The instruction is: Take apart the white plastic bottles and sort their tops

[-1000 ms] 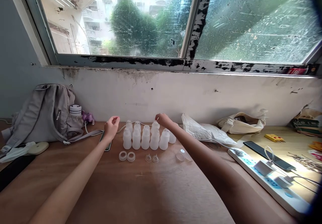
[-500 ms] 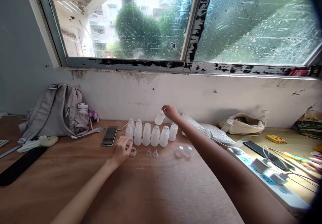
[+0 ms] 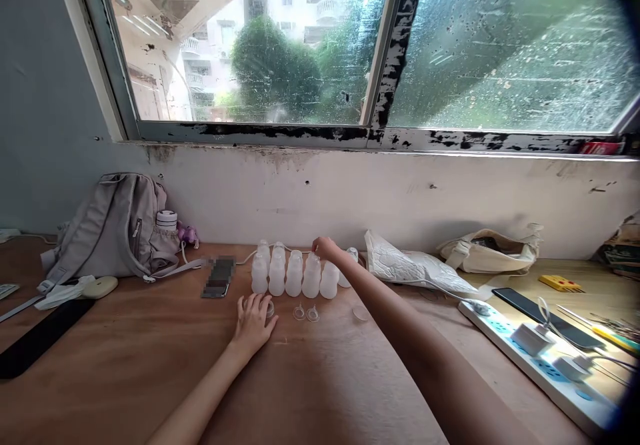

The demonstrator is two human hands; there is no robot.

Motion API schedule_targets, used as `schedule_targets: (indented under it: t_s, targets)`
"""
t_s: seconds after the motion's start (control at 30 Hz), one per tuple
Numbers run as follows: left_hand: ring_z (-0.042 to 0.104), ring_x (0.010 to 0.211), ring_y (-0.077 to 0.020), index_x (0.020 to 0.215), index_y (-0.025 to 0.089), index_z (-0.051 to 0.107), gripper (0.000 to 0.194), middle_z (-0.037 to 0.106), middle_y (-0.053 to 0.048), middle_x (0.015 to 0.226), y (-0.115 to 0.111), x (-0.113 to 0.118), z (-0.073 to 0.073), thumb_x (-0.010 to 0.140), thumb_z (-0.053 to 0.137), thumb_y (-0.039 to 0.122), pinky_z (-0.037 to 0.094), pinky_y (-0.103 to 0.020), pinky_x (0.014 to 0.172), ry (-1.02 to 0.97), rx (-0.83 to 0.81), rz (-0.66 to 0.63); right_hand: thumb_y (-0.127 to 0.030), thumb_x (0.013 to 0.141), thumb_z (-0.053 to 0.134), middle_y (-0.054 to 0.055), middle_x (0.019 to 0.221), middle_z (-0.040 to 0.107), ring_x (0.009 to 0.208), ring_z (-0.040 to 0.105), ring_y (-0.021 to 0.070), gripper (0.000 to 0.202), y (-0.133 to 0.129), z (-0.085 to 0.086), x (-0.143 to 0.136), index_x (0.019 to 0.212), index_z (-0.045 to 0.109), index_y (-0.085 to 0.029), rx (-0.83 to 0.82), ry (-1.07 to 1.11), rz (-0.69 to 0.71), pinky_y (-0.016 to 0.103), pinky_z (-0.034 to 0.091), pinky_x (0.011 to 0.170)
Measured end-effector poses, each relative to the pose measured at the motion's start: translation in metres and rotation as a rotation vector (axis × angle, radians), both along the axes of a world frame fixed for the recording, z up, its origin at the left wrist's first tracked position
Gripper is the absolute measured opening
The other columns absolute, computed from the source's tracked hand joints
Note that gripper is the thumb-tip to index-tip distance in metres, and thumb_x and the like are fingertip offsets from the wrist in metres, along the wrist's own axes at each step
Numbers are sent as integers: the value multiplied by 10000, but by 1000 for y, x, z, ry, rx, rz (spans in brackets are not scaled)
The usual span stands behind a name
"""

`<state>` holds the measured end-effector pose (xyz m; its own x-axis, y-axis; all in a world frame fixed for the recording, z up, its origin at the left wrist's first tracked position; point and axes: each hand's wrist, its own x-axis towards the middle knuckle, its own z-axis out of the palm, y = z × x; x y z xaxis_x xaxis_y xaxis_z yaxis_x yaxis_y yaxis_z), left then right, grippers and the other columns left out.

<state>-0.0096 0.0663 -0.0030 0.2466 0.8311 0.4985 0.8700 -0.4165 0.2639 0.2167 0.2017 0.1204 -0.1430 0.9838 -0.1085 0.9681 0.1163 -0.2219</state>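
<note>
Several frosted white bottles (image 3: 295, 275) stand in rows on the brown table near the wall. My right hand (image 3: 325, 249) pinches the top of a bottle (image 3: 312, 265) among them, behind the front row. My left hand (image 3: 255, 321) rests on the table in front of the leftmost bottles, fingers spread, beside a small clear ring (image 3: 271, 309). Two small clear pieces with thin stems (image 3: 305, 313) lie in front of the middle bottles. A clear round cap (image 3: 361, 313) lies by my right forearm, which covers what is beside it.
A grey backpack (image 3: 117, 225) and a phone (image 3: 219, 277) are on the left. At the right are a white plastic package (image 3: 415, 263), a cream bag (image 3: 490, 248), a white power strip (image 3: 535, 365) with chargers, and another phone (image 3: 545, 317).
My right hand has lowered its bottle from above the rows to among them. My left hand has moved slightly right and down and now lies flatter, fingers spread.
</note>
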Motion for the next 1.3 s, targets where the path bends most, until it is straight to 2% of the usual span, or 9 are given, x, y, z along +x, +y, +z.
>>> schedule_targets:
  t_s: [0.2, 0.37, 0.47, 0.57, 0.67, 0.77, 0.9, 1.1, 1.3]
  targets:
    - [482, 1006, -291, 1068, 257, 521, 306, 618, -95, 989, 1, 5, 1, 764, 489, 278, 194, -544, 947, -44, 8, 2, -250, 843, 486, 75, 1030, 571, 897, 554, 176, 207, -8, 18, 5, 1015, 557, -160, 109, 65, -12, 322, 459, 759]
    - [512, 966, -248, 1057, 228, 525, 320, 573, -87, 1005, -5, 21, 8, 756, 517, 336, 376, -405, 870, -199, 9, -56, -237, 896, 289, 60, 1029, 593, 956, 533, 161, 299, -54, 24, 2, 1107, 498, -199, 406, 170, -36, 252, 388, 815]
    - [523, 955, -215, 1036, 226, 519, 308, 547, -67, 980, -8, 33, 9, 754, 532, 348, 427, -339, 828, -409, -26, -144, -305, 887, 275, 52, 843, 627, 778, 583, 153, 315, -97, -6, -1, 1041, 526, -195, 516, 278, -13, 229, 416, 714]
    - [536, 943, -200, 1040, 238, 507, 306, 528, -57, 978, -10, 43, 6, 755, 540, 346, 440, -321, 825, -500, -61, -199, -281, 847, 342, 38, 732, 614, 672, 585, 162, 240, -130, -59, -3, 948, 554, -230, 507, 393, -11, 235, 429, 638]
    - [540, 944, -199, 1063, 248, 487, 312, 522, -59, 994, -12, 48, 3, 768, 532, 338, 445, -320, 826, -516, -68, -214, -272, 806, 406, 41, 745, 591, 664, 584, 177, 215, -143, -108, -3, 973, 538, -241, 451, 422, -27, 258, 449, 619]
    - [515, 991, -207, 1099, 252, 460, 317, 523, -70, 1031, -15, 48, 1, 795, 501, 334, 424, -335, 863, -458, -47, -244, -282, 775, 461, 63, 854, 569, 710, 585, 192, 263, -142, -133, -2, 1027, 519, -237, 418, 420, 14, 280, 470, 631]
    - [502, 990, -224, 1100, 241, 446, 352, 543, -80, 1043, -16, 45, 1, 780, 530, 360, 404, -369, 874, -376, -22, -304, -248, 785, 453, 73, 884, 546, 724, 583, 180, 148, -138, -139, -1, 888, 557, -234, 430, 451, 33, 281, 478, 658]
    - [542, 844, -189, 987, 200, 448, 315, 530, -62, 960, -15, 47, 0, 729, 597, 304, 469, -324, 727, -494, -51, -268, -183, 757, 471, 37, 785, 586, 612, 577, 133, 148, -139, -132, -4, 904, 487, -187, 498, 771, 40, 231, 465, 544]
    - [520, 910, -184, 1091, 205, 439, 408, 497, -59, 997, -14, 46, 3, 714, 594, 210, 465, -316, 776, -570, -98, -297, -134, 736, 473, 45, 761, 580, 582, 542, 126, 207, -146, -127, -15, 938, 509, -162, 586, 790, 41, 245, 469, 562]
